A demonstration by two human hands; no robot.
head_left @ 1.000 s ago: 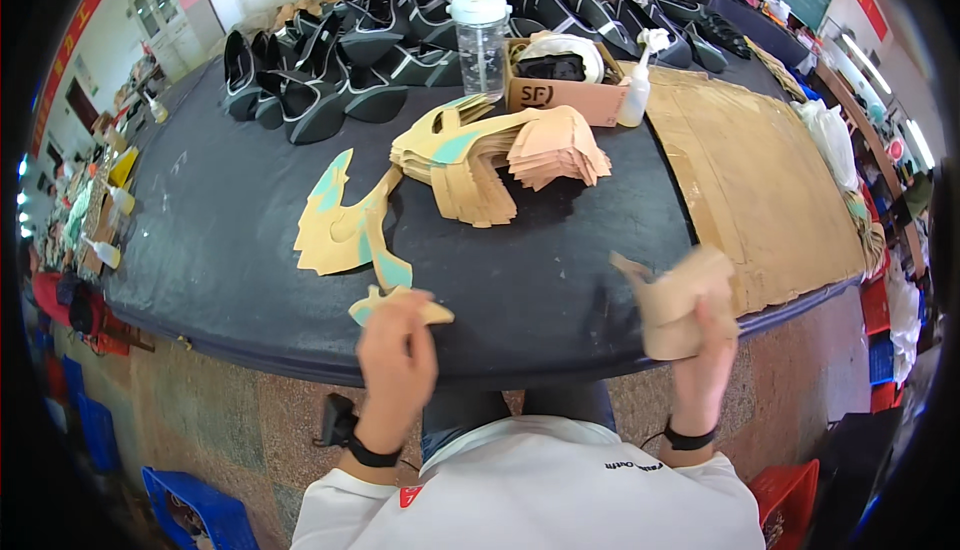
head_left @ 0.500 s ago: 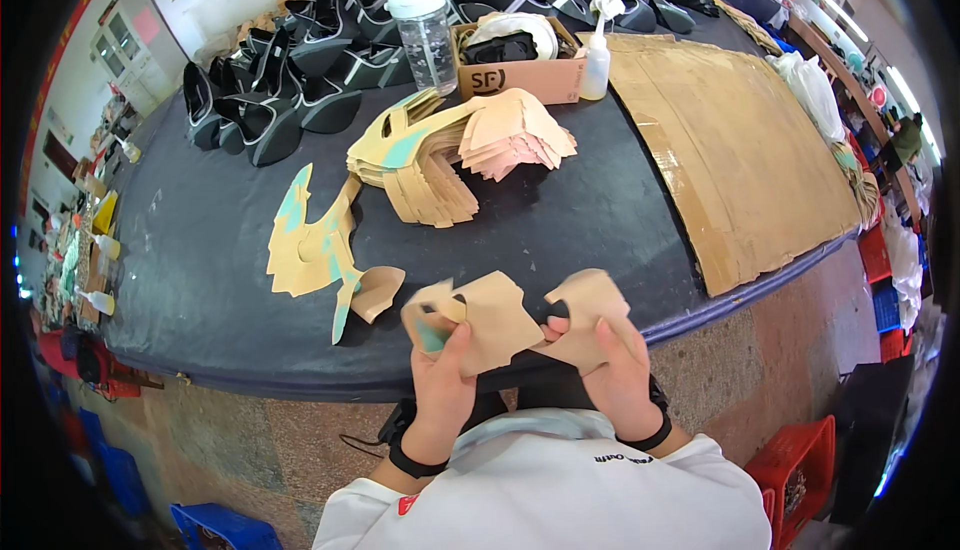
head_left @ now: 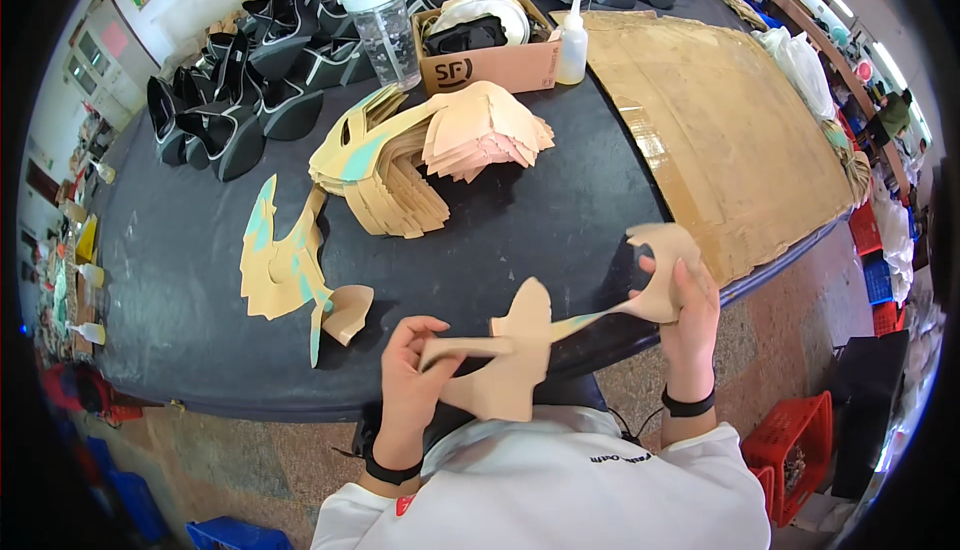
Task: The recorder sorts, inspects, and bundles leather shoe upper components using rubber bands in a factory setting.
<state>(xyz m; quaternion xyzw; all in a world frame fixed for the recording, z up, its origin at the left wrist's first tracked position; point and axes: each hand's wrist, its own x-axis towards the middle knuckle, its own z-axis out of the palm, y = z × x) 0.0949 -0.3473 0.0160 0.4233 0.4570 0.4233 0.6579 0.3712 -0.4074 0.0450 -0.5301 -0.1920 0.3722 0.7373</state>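
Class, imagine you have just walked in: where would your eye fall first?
Probably on the beige cut-out material held between the left hand and the right hand, at the near edge of the dark table. Next might come the heap of black shoes at the back, then the stacked cut pieces, left of the large brown cardboard sheet.

Dark smooth-topped table (head_left: 165,300). On it: black wedge-soled shoes (head_left: 228,142), back left; clear white-lidded bottle (head_left: 387,45); open brown cardboard box (head_left: 490,70); translucent squeeze bottle (head_left: 572,53); flat brown cardboard sheet (head_left: 725,135), right; fanned stack of tan cut pieces (head_left: 400,185); loose green-patched tan sheet material (head_left: 277,275), left.
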